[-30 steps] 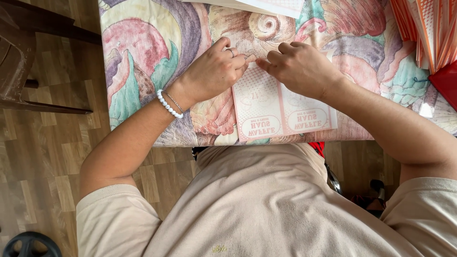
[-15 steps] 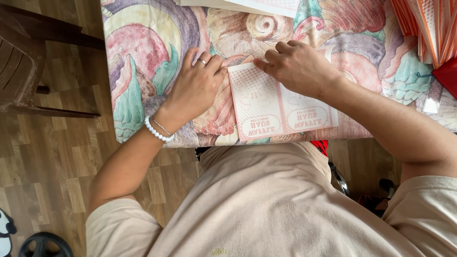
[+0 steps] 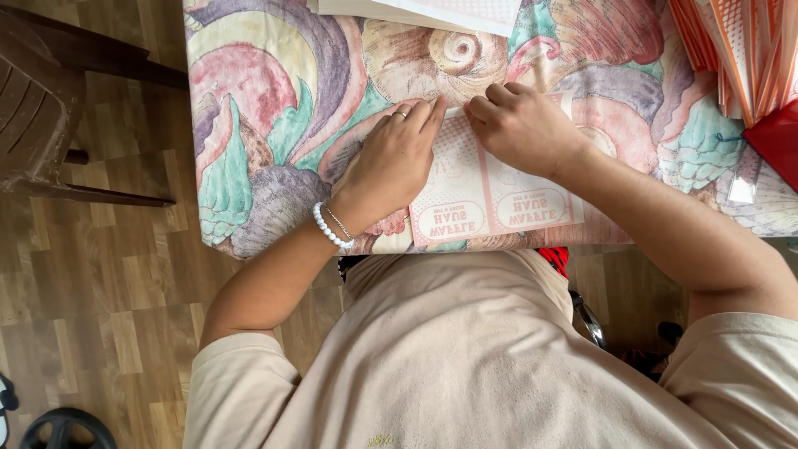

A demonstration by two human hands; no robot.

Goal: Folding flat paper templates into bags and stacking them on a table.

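A flat pink-and-white printed paper sheet [image 3: 490, 199] lies near the front edge of a table covered with a seashell-patterned cloth [image 3: 266, 125]. My left hand [image 3: 391, 162], with a ring and a white bead bracelet, lies flat with fingers together on the sheet's left edge. My right hand [image 3: 519, 125] rests curled on the sheet's upper part, fingertips pressing at its top edge close to my left fingertips. Neither hand lifts the sheet off the table.
A stack of orange-and-white folded paper pieces [image 3: 736, 50] and a red object [image 3: 777, 137] sit at the right. More pale sheets [image 3: 424, 10] lie at the table's far edge. A brown plastic chair [image 3: 46, 108] stands left on the wooden floor.
My left hand slid off the sheet to the left half a second ago, then came back onto its left edge beside the right hand. The right hand stayed on the sheet's top.
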